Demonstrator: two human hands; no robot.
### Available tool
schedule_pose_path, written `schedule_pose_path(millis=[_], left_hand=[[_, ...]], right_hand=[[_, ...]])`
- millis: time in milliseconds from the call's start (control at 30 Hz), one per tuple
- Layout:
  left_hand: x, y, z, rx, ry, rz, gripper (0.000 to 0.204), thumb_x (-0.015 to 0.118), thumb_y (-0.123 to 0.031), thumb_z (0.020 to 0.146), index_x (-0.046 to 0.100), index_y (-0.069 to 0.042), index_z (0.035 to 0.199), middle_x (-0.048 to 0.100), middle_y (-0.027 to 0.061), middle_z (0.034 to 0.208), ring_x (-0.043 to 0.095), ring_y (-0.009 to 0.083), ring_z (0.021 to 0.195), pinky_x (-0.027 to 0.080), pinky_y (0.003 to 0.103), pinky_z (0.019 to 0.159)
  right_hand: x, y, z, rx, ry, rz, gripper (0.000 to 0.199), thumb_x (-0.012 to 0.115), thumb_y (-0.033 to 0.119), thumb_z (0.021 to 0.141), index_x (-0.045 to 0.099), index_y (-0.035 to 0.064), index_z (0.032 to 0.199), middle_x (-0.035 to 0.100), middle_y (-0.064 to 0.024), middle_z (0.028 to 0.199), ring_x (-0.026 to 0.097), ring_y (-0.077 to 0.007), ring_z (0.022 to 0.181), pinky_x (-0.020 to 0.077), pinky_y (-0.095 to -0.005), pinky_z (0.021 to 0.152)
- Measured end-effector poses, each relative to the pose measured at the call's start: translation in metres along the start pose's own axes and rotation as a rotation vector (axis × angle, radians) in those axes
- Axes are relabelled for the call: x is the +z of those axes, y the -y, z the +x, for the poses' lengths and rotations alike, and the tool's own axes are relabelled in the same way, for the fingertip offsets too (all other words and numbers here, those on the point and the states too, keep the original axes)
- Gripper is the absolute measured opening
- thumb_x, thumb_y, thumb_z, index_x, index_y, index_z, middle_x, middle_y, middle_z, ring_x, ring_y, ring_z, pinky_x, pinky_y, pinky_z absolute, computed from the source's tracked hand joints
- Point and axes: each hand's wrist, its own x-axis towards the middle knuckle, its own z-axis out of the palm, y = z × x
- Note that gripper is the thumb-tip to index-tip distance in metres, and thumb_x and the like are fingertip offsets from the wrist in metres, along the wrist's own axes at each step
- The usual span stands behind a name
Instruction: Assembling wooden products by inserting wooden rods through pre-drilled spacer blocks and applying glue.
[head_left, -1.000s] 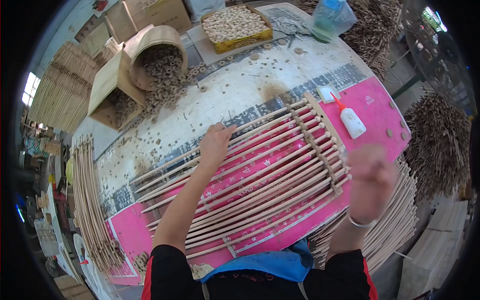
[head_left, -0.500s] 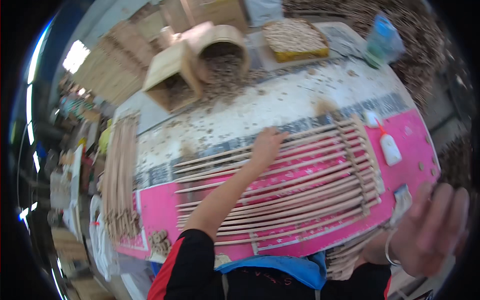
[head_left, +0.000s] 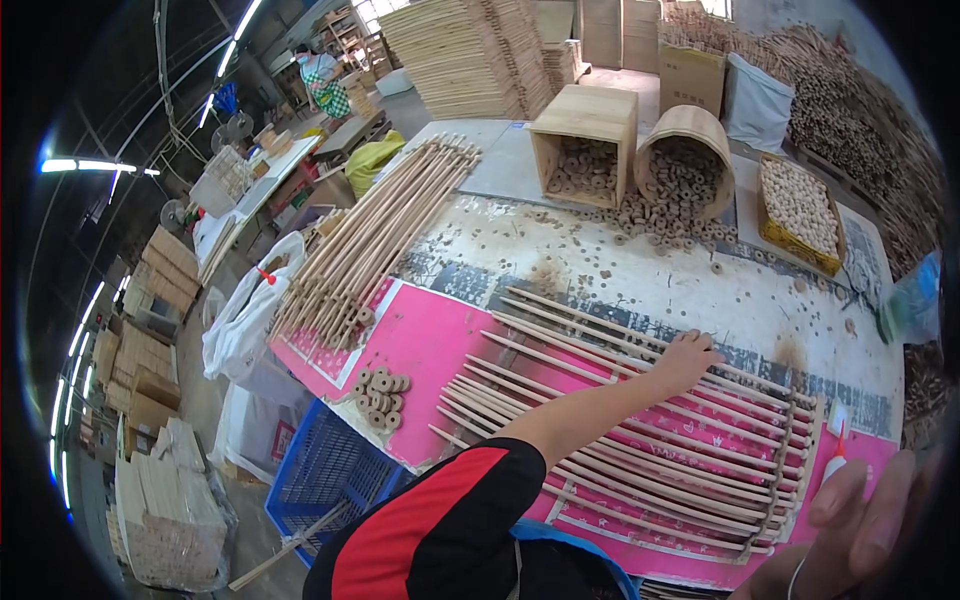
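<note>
My left hand [head_left: 690, 360] reaches across a row of long pale wooden rods [head_left: 600, 440], its fingers bent over one of the far ones. The rods lie side by side over a pink sheet [head_left: 450, 335]. Near their right ends they meet a crosswise wooden strip [head_left: 778, 470], with a second strip [head_left: 806, 470] just beyond it. At the lower right my right hand [head_left: 865, 515] is raised, its fingers apart and nothing visible in them. Beside it a white glue bottle with a red nozzle [head_left: 836, 462] is partly hidden.
A bundle of rods [head_left: 380, 240] lies at the left, near a small pile of wooden rings [head_left: 381, 398]. Behind are a square wooden box [head_left: 585, 110] and a round tub [head_left: 690, 125] spilling rings. A yellow tray [head_left: 800, 250] holds beads. Below the left edge stands a blue basket [head_left: 335, 475].
The view has swung left, bringing in more of the workshop. My left hand stays at the far rods, now nearer their joined ends. My right hand remains raised at the lower right.
</note>
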Motion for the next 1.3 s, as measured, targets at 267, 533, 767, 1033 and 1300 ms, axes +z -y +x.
schedule_pose_path(millis=[267, 533, 767, 1033, 1300], left_hand=[[-0.002, -0.002, -0.003, -0.033, -0.012, -0.052, 0.034, 0.065, -0.011, 0.095, 0.080, -0.019, 0.125, 0.064, 0.0118, 0.118, 0.061, 0.0344, 0.122, 0.051, 0.049, 0.104], [-0.005, -0.003, -0.002, -0.036, -0.012, -0.071, 0.034, 0.064, -0.010, 0.096, 0.079, -0.018, 0.126, 0.064, 0.0124, 0.118, 0.061, 0.0341, 0.121, 0.050, 0.048, 0.105], [-0.002, -0.001, -0.001, -0.041, -0.033, -0.070, 0.035, 0.064, -0.010, 0.094, 0.080, -0.019, 0.125, 0.066, 0.0114, 0.113, 0.064, 0.0343, 0.116, 0.052, 0.048, 0.102], [-0.005, 0.013, 0.001, 0.040, -0.042, -0.129, 0.028, 0.068, -0.015, 0.098, 0.082, -0.020, 0.122, 0.066, 0.0106, 0.098, 0.065, 0.0340, 0.099, 0.053, 0.050, 0.092], [-0.031, 0.005, 0.011, -0.078, 0.126, -0.273, 0.026, 0.069, -0.016, 0.102, 0.083, -0.017, 0.124, 0.065, 0.0109, 0.100, 0.062, 0.0343, 0.096, 0.051, 0.046, 0.088]], right_hand=[[0.010, -0.013, 0.004, 0.032, -0.011, -0.022, 0.025, 0.065, 0.031, 0.108, 0.077, 0.0201, 0.127, 0.064, -0.0002, 0.134, 0.062, -0.0223, 0.120, 0.0426, -0.0467, 0.109], [0.015, -0.029, 0.000, 0.051, -0.011, -0.015, 0.028, 0.062, 0.028, 0.109, 0.075, 0.0138, 0.130, 0.067, -0.0038, 0.133, 0.063, -0.0223, 0.120, 0.0442, -0.0435, 0.109], [0.018, -0.023, -0.004, 0.049, -0.021, -0.059, 0.031, 0.060, 0.026, 0.111, 0.074, 0.0084, 0.132, 0.069, -0.0069, 0.132, 0.065, -0.0223, 0.121, 0.0457, -0.0407, 0.109], [-0.006, 0.034, -0.010, -0.132, 0.057, -0.217, 0.034, 0.057, 0.023, 0.112, 0.072, 0.0022, 0.134, 0.072, -0.0105, 0.131, 0.066, -0.0223, 0.121, 0.0474, -0.0375, 0.109], [-0.156, -0.087, -0.041, 0.477, -0.193, -0.983, 0.025, 0.071, 0.018, 0.104, 0.080, 0.0052, 0.124, 0.080, -0.0064, 0.117, 0.072, -0.0168, 0.105, 0.0551, -0.0338, 0.095]])
